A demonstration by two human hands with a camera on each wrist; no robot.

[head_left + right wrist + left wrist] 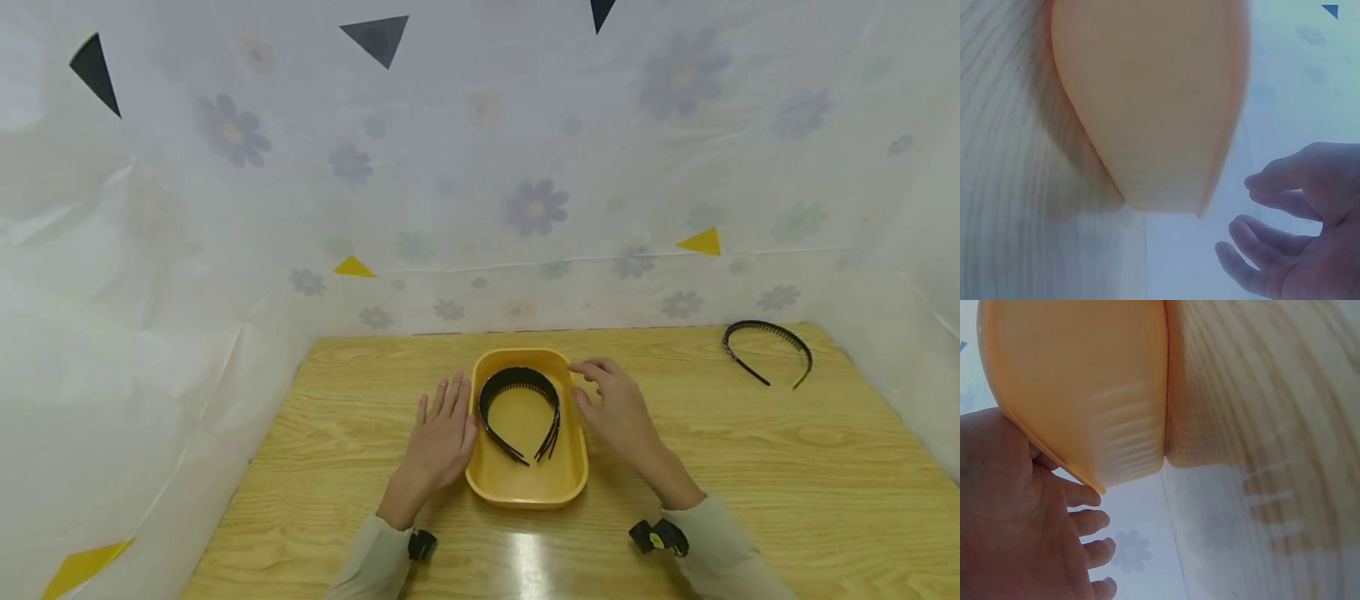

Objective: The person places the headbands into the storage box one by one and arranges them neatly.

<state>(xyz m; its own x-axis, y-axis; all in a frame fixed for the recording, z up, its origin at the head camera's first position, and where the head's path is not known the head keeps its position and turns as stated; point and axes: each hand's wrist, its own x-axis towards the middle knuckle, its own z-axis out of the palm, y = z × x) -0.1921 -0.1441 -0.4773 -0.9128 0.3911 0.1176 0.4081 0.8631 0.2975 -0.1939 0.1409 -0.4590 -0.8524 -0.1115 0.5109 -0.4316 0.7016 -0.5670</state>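
Several black toothed headbands [520, 377] lie nested together inside a yellow plastic tray [525, 492]. Along the tray's left rim rests my left hand [441, 437], its fingers straight and pointing away from me. The left wrist view shows that hand [1029, 512] touching the rim, with the tray's outer wall [1091, 369] beside it. By the right rim is my right hand [618, 412], fingers loosely bent and holding nothing. In the right wrist view a gap separates this hand [1291, 231] from the tray's side wall [1147, 94].
One more black headband [765, 325] lies at the back right of the wood-grain table [675, 367]. A whitish flowered sheet [450, 208] hangs behind the table and along both sides. Black and yellow triangles are on it.
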